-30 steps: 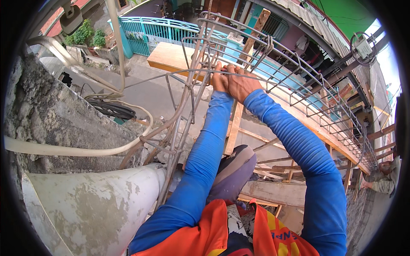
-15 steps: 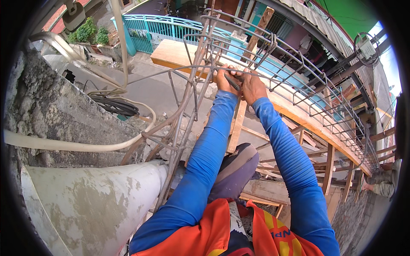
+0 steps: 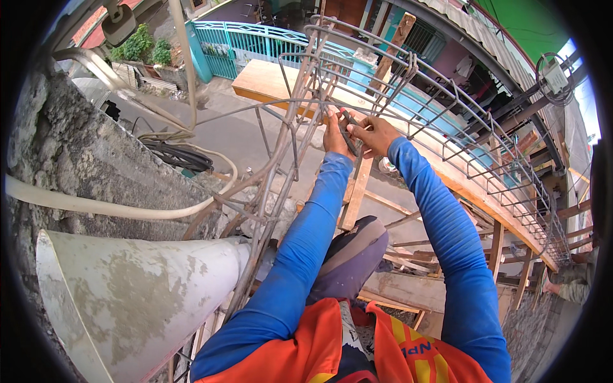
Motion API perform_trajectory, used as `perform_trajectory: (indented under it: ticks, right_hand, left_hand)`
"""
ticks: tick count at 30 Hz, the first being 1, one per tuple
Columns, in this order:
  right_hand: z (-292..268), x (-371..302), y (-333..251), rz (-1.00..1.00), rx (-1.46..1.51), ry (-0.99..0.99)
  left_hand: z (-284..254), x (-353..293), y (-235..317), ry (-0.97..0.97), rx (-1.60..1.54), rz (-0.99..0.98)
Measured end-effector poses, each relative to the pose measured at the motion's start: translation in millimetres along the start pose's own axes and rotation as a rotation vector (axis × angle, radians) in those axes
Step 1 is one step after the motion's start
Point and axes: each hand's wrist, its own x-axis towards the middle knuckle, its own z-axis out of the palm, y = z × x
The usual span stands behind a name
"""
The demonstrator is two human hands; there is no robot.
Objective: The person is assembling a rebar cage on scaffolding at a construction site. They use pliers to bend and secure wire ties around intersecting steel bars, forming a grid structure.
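My left hand (image 3: 334,137) is closed around a dark, slim, pliers-like hand tool (image 3: 348,142) with a red part near its upper end. From the other side, my right hand (image 3: 381,135) has its thumb and fingers pinched against the same tool. The tool's jaws cannot be made out. Both hands are just below a thin steel bar (image 3: 268,103), where the long rebar cage (image 3: 440,105) meets the upright column bars (image 3: 279,150). Several stirrups ring the cage bars. Behind my hands runs the wooden formwork board (image 3: 265,80).
A mud-stained white sheet-like piece (image 3: 147,281) lies at lower left, below a rough concrete wall (image 3: 70,153). A pale hose (image 3: 115,209) crosses that wall. Timber props (image 3: 495,249) stand under the formwork at right. A turquoise fence (image 3: 262,48) lines the street beyond.
My right hand has shifted slightly right and opened a gap from the left. The tool has turned more upright, its red part now showing. The view has shifted slightly.
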Motion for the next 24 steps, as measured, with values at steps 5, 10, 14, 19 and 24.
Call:
perform_trajectory:
  ticks: [5, 10, 14, 19, 24]
  right_hand:
    - [2.5, -25.5, 24.4, -0.651, -0.391, 0.158]
    - [-6.5, -26.7, 33.5, -0.681, -0.493, 0.134]
    - [5.0, -28.3, 44.7, -0.592, -0.115, 0.302]
    - [6.1, -23.6, 54.5, -0.749, -0.186, 0.325]
    - [-13.1, -14.0, 47.4, -0.866, -0.358, 0.182]
  left_hand:
    - [11.3, -4.3, 6.5, -0.001, -0.012, -0.076]
    - [12.4, -6.3, 11.6, -0.03, -0.015, -0.098]
    - [17.9, -5.7, 16.1, -0.096, -0.038, -0.069]
    - [13.8, -2.1, 14.7, 0.011, 0.016, -0.07]
    - [12.8, -5.7, 21.6, 0.037, 0.104, -0.055]
